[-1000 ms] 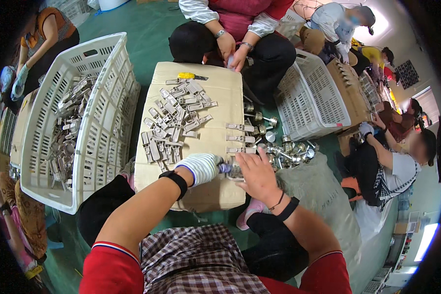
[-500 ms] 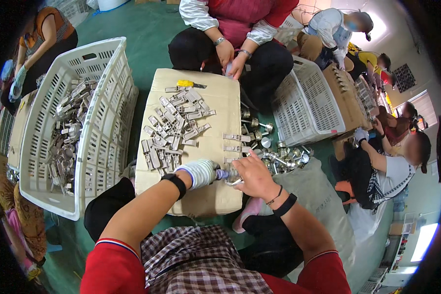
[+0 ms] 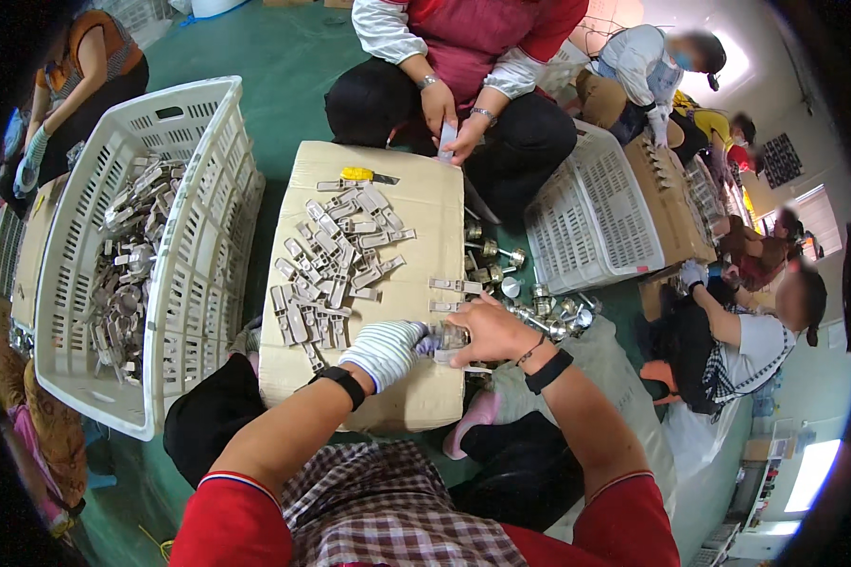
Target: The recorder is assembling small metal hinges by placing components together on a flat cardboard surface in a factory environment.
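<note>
While the gloved left hand (image 3: pixel 388 353) meets the bare right hand (image 3: pixel 501 333) near the right edge of the worktop (image 3: pixel 407 402), a small part (image 3: pixel 451 336), partly hidden, sits between their fingers; the right thumb and fingers bracket it, but I cannot tell whether either hand grips it. Two pale clips (image 3: pixel 455 284) lie along that edge just beyond, metal fittings (image 3: pixel 542 307) just off it. A clip heap (image 3: pixel 338 248) covers the worktop's left side, a yellow cutter (image 3: pixel 357 174) near the far edge
</note>
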Available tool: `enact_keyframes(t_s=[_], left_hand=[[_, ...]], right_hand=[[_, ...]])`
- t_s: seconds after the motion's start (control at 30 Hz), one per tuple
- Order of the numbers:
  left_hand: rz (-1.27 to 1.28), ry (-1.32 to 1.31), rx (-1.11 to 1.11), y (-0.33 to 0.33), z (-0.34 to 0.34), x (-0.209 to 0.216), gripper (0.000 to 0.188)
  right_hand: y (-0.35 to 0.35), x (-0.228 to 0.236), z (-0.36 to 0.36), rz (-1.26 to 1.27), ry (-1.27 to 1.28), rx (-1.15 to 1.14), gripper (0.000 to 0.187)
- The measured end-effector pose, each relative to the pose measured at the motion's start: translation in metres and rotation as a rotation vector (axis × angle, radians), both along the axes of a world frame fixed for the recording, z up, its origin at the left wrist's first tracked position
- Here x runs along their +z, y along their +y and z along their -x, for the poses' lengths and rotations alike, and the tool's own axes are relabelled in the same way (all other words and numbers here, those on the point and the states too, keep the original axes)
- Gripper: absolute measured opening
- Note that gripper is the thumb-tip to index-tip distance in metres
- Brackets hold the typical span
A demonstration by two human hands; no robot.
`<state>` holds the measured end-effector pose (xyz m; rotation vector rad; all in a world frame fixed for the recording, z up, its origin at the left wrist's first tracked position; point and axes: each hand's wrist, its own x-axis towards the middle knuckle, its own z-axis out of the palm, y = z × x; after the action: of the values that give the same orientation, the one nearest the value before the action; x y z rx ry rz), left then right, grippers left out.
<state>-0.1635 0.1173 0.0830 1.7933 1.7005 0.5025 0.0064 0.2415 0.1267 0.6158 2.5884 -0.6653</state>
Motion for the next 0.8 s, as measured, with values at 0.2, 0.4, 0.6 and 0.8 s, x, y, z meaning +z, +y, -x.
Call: enact_keyframes(t_s=[0.2, 0.4, 0.6, 0.8], left_hand=[[0.135, 0.01, -0.072, 0.014, 0.008, 0.004, 0.029], [0.259, 0.003, -0.072, 0.022, 0.017, 0.009, 0.036], [0.237, -0.019, -0.123, 0.025, 0.014, -0.001, 0.037], [0.342, -0.05, -0.134, 0.027, 0.015, -0.004, 0.042]], right_hand=[[0.013, -0.004, -0.005, 0.078, 0.053, -0.043, 0.072], [-0.03, 0.014, 0.0, -0.341, 0.189, -0.002, 0.086], [-0.043, -0.007, -0.006, -0.474, 0.259, -0.01, 0.075], [-0.03, -0.004, -0.005, -0.28, 0.283, -0.003, 0.066]])
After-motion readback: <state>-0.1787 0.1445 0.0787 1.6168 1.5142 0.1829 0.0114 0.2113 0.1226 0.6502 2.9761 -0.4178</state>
